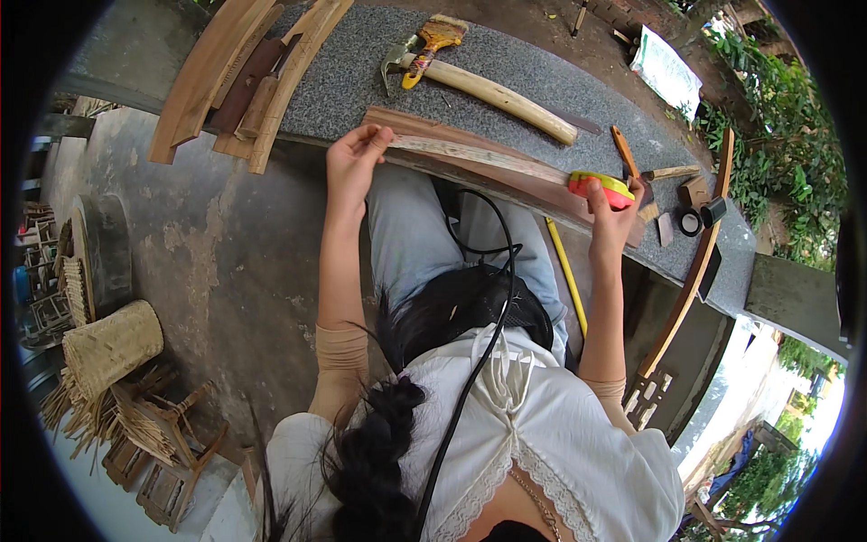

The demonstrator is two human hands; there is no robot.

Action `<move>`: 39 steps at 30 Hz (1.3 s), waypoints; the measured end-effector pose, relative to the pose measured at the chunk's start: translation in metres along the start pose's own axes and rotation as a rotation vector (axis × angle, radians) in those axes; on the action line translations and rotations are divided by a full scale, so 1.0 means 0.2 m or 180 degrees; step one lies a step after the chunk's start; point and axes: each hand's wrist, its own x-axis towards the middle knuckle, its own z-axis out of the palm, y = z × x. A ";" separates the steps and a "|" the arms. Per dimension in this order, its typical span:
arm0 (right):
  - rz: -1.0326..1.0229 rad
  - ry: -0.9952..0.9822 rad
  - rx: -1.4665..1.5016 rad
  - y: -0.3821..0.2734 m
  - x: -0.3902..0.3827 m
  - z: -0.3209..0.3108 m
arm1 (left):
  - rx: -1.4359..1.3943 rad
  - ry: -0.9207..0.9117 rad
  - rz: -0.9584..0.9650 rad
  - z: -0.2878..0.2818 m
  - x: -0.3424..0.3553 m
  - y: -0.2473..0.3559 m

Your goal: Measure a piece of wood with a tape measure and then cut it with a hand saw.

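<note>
My left hand [355,167] pinches the end of a long, pale measuring tape [479,155] extended above a wooden board [388,120] at the near edge of the granite counter. My right hand [610,217] grips the red and yellow tape measure case [587,181] at the other end of the tape. Just beyond the board lie a hammer [497,99] with a light wooden handle and a yellow-handled paintbrush [438,36] across its head. An orange-handled tool [625,149], a black tape roll [690,222] and small wood pieces sit beside my right hand.
Curved wooden boards [194,86] rest on the counter [343,54] at left. A long curved strip [700,271] crosses its right end. A yellow rod [567,275] stands below. A rolled mat [113,348] and wooden frames occupy the left floor. Plants grow at upper right.
</note>
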 end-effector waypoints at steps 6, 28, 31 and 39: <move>0.0301 0.0936 0.0009 0.12 0.04 -0.35 | 0.1098 0.0732 0.0122 -0.30 0.19 -0.01; 0.0776 0.1167 -0.0388 0.37 0.03 -0.78 | 0.2267 0.0733 0.0224 -0.13 0.19 -0.05; 0.0701 0.1157 -0.0357 0.41 0.01 -0.80 | 0.2298 0.0825 0.0193 -0.13 0.19 -0.05; 0.0652 0.0895 -0.0311 0.43 0.03 -0.80 | 0.2384 0.0932 0.0136 -0.11 0.19 -0.06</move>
